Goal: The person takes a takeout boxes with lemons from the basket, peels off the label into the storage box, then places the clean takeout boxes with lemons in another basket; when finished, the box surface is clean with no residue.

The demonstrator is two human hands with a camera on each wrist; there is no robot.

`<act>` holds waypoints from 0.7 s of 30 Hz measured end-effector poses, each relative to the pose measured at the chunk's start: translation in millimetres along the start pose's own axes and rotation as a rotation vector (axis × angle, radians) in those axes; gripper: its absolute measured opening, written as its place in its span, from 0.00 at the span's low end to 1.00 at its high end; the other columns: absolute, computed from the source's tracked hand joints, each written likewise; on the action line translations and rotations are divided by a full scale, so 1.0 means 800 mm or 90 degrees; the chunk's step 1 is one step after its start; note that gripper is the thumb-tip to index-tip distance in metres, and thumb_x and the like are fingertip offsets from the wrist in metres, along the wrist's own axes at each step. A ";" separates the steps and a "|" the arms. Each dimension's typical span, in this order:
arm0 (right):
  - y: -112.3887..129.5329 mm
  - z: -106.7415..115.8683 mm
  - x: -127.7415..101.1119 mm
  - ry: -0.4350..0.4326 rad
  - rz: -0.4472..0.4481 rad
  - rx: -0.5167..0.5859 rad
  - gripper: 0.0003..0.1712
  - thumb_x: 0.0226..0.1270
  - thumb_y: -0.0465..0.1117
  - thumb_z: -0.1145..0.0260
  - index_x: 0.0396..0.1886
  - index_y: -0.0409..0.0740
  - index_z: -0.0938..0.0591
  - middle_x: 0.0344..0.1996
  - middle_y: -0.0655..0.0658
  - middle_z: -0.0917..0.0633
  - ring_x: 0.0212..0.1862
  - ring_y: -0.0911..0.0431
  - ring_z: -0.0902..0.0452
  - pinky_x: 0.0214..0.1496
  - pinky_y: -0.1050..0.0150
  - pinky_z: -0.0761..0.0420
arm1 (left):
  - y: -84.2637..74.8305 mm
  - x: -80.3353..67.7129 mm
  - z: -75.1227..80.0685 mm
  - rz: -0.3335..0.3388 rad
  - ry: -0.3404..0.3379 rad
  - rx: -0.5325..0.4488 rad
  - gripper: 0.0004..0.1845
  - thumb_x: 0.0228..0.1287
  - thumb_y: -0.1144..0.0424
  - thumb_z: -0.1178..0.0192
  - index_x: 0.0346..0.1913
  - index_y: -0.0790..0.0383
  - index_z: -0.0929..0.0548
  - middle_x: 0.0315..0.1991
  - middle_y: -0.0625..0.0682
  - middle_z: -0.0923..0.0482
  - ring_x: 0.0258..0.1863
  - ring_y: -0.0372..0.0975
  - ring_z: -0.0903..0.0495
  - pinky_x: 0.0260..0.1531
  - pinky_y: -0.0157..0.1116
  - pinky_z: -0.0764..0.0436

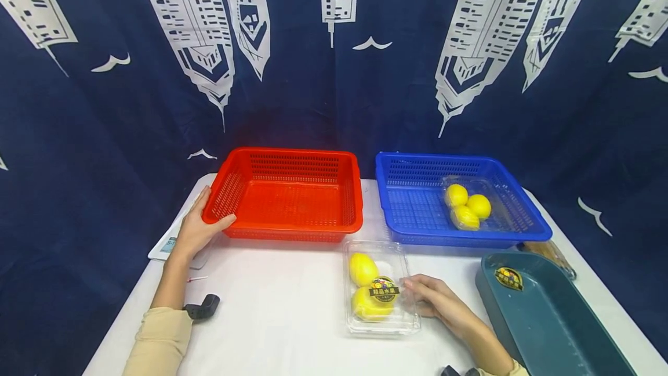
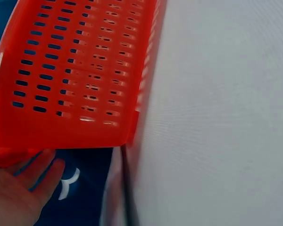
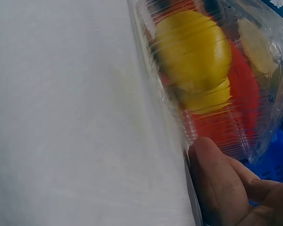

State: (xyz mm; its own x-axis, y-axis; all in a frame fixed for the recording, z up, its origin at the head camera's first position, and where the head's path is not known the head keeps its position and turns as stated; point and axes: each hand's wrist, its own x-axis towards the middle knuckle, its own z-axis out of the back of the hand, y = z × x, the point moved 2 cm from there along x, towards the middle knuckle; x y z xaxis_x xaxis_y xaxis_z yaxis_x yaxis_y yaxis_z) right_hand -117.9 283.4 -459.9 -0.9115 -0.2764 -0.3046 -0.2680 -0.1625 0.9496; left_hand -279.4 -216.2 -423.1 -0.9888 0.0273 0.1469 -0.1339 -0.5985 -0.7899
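Note:
A red plastic basket (image 1: 292, 234) lies at the back left. My left hand (image 1: 200, 228) holds its front left corner, thumb along the front wall and fingers at the side; in the left wrist view the fingers (image 2: 42, 176) show past the basket wall (image 2: 75, 70). A clear plastic clamshell box (image 1: 383, 326) with yellow lemons (image 1: 362, 270) and a black-and-gold label (image 1: 384, 289) is on the table, front centre. My right hand (image 1: 438, 300) grips its right side; in the right wrist view the thumb (image 3: 217, 174) lies against the box wall.
A blue basket (image 1: 464, 239) at the back right holds a clear box with three lemons (image 1: 466, 208). A dark green tray (image 1: 501, 306) with a loose label (image 1: 508, 278) stands at the right. Left of the red basket is a white scale (image 1: 169, 244), partly covered by my left hand.

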 end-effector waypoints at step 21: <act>-0.004 0.001 0.003 -0.033 -0.009 -0.030 0.25 0.74 0.49 0.45 0.55 0.30 0.27 0.43 0.51 0.20 0.46 0.62 0.21 0.50 0.66 0.17 | -0.172 -0.127 -0.186 -0.291 0.082 -0.141 0.35 0.56 0.55 0.31 0.66 0.61 0.29 0.64 0.56 0.26 0.61 0.51 0.25 0.59 0.54 0.23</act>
State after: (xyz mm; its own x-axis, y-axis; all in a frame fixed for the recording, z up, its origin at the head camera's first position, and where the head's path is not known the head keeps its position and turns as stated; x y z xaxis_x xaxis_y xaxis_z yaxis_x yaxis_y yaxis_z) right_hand -119.1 284.5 -463.7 -0.9231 -0.2246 -0.3123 -0.2670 -0.2106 0.9404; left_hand -170.4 -17.9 -417.8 -0.8243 0.3535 0.4423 -0.5508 -0.3196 -0.7711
